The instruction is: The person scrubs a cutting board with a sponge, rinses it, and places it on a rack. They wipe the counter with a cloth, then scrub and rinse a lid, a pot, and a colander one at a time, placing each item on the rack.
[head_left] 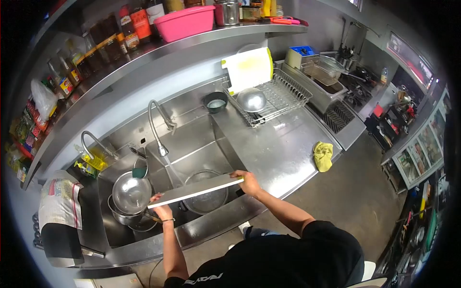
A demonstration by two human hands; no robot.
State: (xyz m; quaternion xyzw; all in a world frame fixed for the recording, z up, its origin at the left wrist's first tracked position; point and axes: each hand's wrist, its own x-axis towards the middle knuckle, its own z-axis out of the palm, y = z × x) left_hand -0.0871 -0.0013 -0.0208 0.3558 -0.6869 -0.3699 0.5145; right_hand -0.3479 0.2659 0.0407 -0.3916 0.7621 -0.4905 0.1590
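Over the right sink basin I hold a flat cutting board (196, 192), tilted so that its white long edge faces me. My left hand (162, 208) is closed on its left end, and my right hand (246, 183) grips its right end. Water runs from the flexible faucet (163, 150) behind the board. Partly hidden beneath the board, a large round metal pan or lid (207, 205) lies in the basin. In the left basin, near my left hand, a metal bowl (130, 193) rests on a pot (120, 217); a green scouring pad (139, 172) is beside it.
A wire dish rack (283, 96) holds an upturned metal bowl (252, 100); a white and yellow-green board (247, 69) leans there. A yellow cloth (323, 156) lies at the counter's edge. Overhead, a shelf (192, 41) carries bottles and a pink basin (185, 23). A fryer (317, 89) stands right.
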